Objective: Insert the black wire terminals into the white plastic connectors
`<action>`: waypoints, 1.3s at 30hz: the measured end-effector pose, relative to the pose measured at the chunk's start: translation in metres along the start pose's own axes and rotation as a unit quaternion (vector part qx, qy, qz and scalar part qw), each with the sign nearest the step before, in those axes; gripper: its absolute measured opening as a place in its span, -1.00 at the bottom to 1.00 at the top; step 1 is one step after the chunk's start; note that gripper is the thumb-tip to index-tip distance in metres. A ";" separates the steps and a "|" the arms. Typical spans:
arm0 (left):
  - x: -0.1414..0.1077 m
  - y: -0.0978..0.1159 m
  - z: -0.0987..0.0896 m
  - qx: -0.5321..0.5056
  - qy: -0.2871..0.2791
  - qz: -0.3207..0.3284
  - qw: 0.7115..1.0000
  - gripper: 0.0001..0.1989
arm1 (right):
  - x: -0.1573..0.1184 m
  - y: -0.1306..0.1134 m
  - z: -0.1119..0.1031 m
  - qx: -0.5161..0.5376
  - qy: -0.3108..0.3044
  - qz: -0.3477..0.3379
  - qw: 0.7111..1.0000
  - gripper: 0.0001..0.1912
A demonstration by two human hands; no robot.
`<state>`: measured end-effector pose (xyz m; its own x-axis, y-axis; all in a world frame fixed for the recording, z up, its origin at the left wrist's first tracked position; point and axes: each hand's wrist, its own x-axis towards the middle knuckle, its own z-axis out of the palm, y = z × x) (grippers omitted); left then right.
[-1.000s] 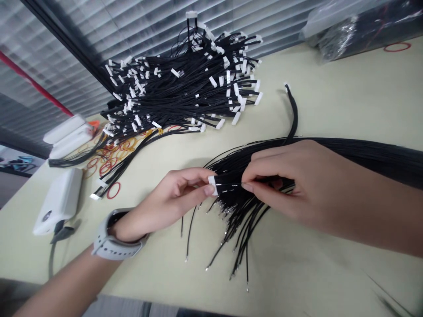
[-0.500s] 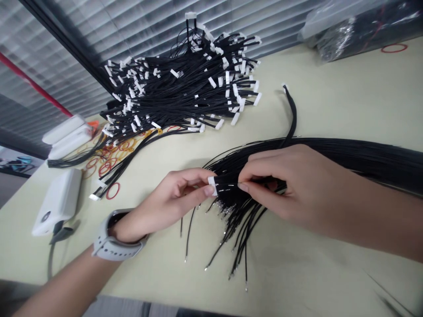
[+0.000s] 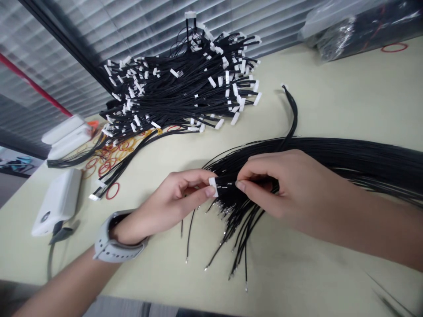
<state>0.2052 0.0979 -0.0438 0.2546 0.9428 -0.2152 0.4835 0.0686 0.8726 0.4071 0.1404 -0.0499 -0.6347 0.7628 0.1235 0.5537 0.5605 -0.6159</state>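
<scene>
Connector [image 3: 213,186] looks light, wires [image 3: 370,158] supple

The white connector sits at the spread ends of the black wires, pinched between thumb and finger of the left hand [image 3: 176,193]. The right hand [image 3: 284,182] is closed in a pinch on thin wire just beside it; how many strands, I cannot tell. The connector seems stiff, best held by its edges; wires probably slip easily and want gripping close behind their delicate metal tips. On the pale table [image 3: 337,101], a cable heap [image 3: 178,88] lies near slatted blinds [image 3: 271,22].
</scene>
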 end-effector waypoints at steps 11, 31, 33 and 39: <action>0.001 0.001 0.001 -0.007 0.005 0.005 1.000 -0.88 | 0.002 0.000 0.004 0.020 -0.021 -0.006 1.000 -0.83; 0.001 0.004 0.001 -0.055 -0.001 -0.019 0.998 -0.90 | 0.000 -0.001 0.008 0.101 0.010 0.006 0.995 -0.82; 0.001 0.003 0.001 -0.056 -0.005 -0.019 0.998 -0.91 | 0.000 -0.001 0.009 0.107 0.013 0.015 0.994 -0.82; 0.002 0.002 0.000 -0.056 -0.018 -0.011 0.998 -0.90 | 0.000 -0.001 0.004 0.101 -0.017 0.017 0.995 -0.84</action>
<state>0.2067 0.1002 -0.0430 0.2759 0.9282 -0.2497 0.3934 0.1280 0.9104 0.4042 0.1388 -0.0524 -0.6378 0.7665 0.0755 0.4572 0.4556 -0.7638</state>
